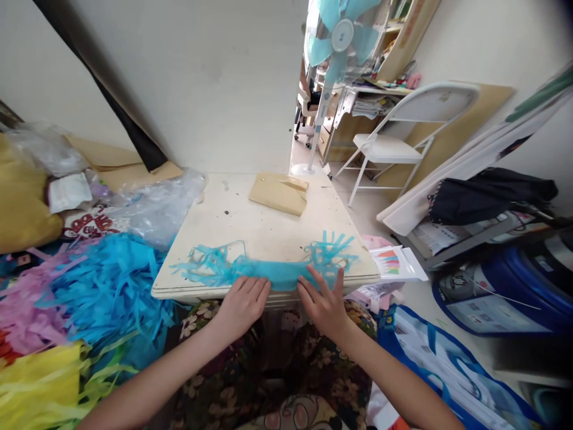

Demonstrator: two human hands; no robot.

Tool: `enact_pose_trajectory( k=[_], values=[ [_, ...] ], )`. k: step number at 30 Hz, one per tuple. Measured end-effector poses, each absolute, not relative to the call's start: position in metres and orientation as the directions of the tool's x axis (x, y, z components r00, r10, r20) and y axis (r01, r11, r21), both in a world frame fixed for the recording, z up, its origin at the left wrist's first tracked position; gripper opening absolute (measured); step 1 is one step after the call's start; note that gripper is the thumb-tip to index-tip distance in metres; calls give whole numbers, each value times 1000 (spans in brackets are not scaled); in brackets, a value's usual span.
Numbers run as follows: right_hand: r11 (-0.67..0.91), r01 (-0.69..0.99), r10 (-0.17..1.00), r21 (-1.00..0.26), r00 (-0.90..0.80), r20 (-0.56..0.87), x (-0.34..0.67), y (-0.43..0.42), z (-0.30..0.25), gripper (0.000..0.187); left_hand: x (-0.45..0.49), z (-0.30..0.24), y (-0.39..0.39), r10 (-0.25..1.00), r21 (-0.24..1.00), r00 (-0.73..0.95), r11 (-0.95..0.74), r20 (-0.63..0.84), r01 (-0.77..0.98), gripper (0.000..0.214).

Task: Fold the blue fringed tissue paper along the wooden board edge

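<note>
Nearest to me, the person's lap is covered in a dark flower-patterned cloth (268,370), and both bare forearms reach forward from it to the near edge of a small cream-coloured square desk (268,233). The left hand (242,301) lies palm down with its fingers straight and close together, fingertips pressing on the near edge of a long turquoise tissue-paper strip with fringed ends (277,273). The right hand (324,301) is flat as well, with its fingers fanned apart on the strip just beside the right-hand fringe; neither hand is curled around anything. The strip runs crosswise along the front edge of the desk, its loose fringes splaying out at both ends. To the left, beside the desk, sits a heap of blue fringed tissue paper (107,280), with pink fringed paper (27,298) and yellow fringed paper (40,382) next to it. Farther back on the desk lies a folded piece of brown kraft paper (280,194), well apart from the strip, and crumpled clear plastic wrap (156,203) touches the desk's left corner. Beyond stand a pale blue pedestal fan (342,36) and a white folding chair (394,143).
</note>
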State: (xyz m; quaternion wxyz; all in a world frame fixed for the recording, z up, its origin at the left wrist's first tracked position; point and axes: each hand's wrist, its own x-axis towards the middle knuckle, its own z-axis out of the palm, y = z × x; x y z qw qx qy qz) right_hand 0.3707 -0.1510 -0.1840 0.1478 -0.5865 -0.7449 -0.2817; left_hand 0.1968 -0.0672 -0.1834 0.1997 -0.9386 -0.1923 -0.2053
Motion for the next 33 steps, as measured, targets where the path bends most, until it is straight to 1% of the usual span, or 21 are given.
enact_pose_trajectory(
  k=[3,5,9,11,14,20,23,25,28,33],
  values=[
    [188,954,820,233,-283,498,374,-145,-177,21,200,-180,-61,227,-326,861,-857,456,398,20],
    [197,964,848,176,-258,462,377,-140,-171,22,201,-176,-57,229,-283,866,-881,444,378,18],
    [175,984,897,19,-167,409,384,-128,-160,20,207,-164,-46,342,-155,866,-895,365,419,19],
    [160,986,920,-46,-132,368,388,-121,-156,19,211,-158,-38,400,-137,866,-881,300,454,22],
    [121,987,954,-104,-86,287,393,-112,-151,17,217,-150,-26,456,-129,874,-869,170,478,26],
    [10,988,999,-153,-4,45,401,-98,-140,18,228,-137,-12,508,-61,859,-861,-61,505,28],
    [14,989,996,-145,-26,-84,404,-90,-134,18,232,-134,-10,540,-74,828,-842,-152,535,28],
    [40,992,989,-123,-57,-137,405,-86,-131,18,234,-133,-9,543,-81,818,-839,-192,538,27],
    [74,993,981,-88,-89,-175,409,-81,-129,19,236,-135,-6,536,-75,821,-843,-198,533,26],
    [54,992,959,-111,-82,-270,414,-73,-129,20,236,-142,0,504,-54,855,-864,-124,501,26]
  ],
)
